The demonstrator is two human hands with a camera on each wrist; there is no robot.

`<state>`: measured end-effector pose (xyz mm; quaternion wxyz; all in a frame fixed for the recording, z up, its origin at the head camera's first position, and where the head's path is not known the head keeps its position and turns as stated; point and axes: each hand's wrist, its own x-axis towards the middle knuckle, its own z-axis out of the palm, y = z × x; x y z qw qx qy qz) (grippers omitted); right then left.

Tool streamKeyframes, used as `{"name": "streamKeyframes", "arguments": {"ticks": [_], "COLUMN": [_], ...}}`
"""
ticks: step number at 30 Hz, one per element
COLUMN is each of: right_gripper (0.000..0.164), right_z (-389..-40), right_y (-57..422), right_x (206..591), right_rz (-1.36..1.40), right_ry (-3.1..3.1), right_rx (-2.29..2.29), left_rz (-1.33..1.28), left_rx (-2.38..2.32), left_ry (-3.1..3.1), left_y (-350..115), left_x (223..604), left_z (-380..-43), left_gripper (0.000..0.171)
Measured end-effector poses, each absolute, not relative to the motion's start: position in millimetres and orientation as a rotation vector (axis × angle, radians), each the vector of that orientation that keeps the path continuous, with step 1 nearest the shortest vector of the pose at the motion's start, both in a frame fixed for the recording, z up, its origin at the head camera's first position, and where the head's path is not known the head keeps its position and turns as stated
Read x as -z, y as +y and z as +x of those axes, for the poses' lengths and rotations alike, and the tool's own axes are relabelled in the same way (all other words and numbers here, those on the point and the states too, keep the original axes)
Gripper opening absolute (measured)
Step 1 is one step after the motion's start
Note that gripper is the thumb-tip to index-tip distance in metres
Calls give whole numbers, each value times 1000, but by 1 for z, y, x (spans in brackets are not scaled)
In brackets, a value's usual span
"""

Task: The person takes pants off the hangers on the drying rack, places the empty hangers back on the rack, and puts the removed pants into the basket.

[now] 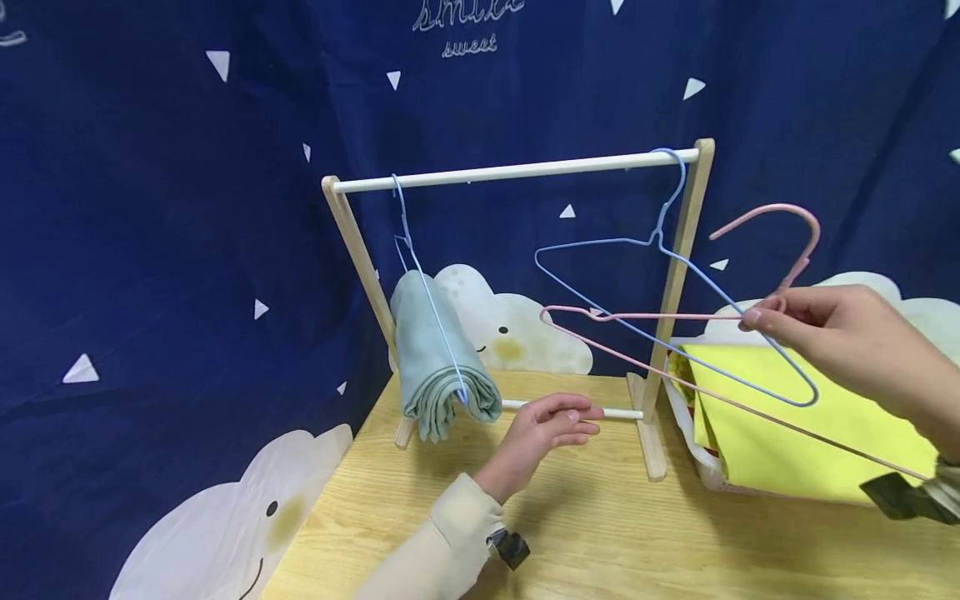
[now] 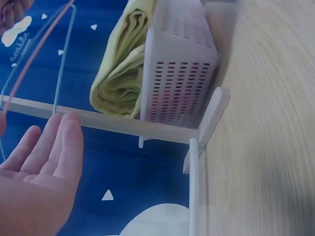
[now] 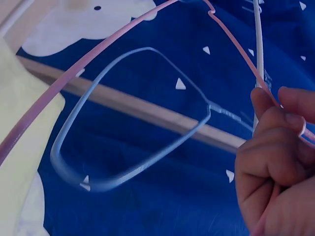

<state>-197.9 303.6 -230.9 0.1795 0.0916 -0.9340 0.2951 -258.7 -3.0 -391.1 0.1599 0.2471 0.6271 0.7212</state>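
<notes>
A pink hanger (image 1: 645, 316) is pinched near the base of its hook by my right hand (image 1: 847, 333), in front of the rack's right side. In the right wrist view the fingers curl round the pink wire (image 3: 236, 44). My left hand (image 1: 543, 429) is held above the table with fingers extended and nothing in it. A bare blue hanger (image 1: 600, 242) hangs at the right end of the rack's white rod (image 1: 517, 171), behind the pink one. At the rod's left end another blue hanger (image 1: 429, 292) carries a folded grey-green cloth (image 1: 420, 333).
A white perforated basket (image 2: 182, 73) with folded yellow cloth (image 1: 810, 417) stands right of the rack. The rack's wooden right post (image 1: 678, 267) and foot (image 1: 651, 450) are beside it. A dark blue curtain (image 1: 187, 208) hangs behind the wooden table (image 1: 600, 533).
</notes>
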Motion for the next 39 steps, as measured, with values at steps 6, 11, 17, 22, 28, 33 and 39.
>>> {"name": "streamKeyframes", "arguments": {"ticks": [6,11,17,22,28,33,39], "right_gripper": [24,25,28,30,30,32,38], "right_z": [-204,-212,-219,-229,-240,-249,-263], "right_y": [280,263,245,230,209,197,184], "right_x": [226,224,220,212,202,192,181], "right_rz": [302,354,361,377,406,381,368], "right_ry": [-2692,-2732,-2737,-2723,-2713,-2712,-2725], "right_rx": [-779,-747,-725,-738,-772,-806,-852], "left_rz": [745,781,783,798,796,810,846], "left_rx": [-2037,-2032,-2010,-2014,-1991,-1907,-1844], "left_ry": [1846,1875,1896,1922,1941,1981,1993], "left_y": [-20,-30,-38,-42,-47,-49,-47], "left_x": [388,390,393,395,400,402,403], "left_z": [-251,-246,-238,-233,-231,-229,-223], "left_gripper": [38,39,38,38,40,41,40]}}
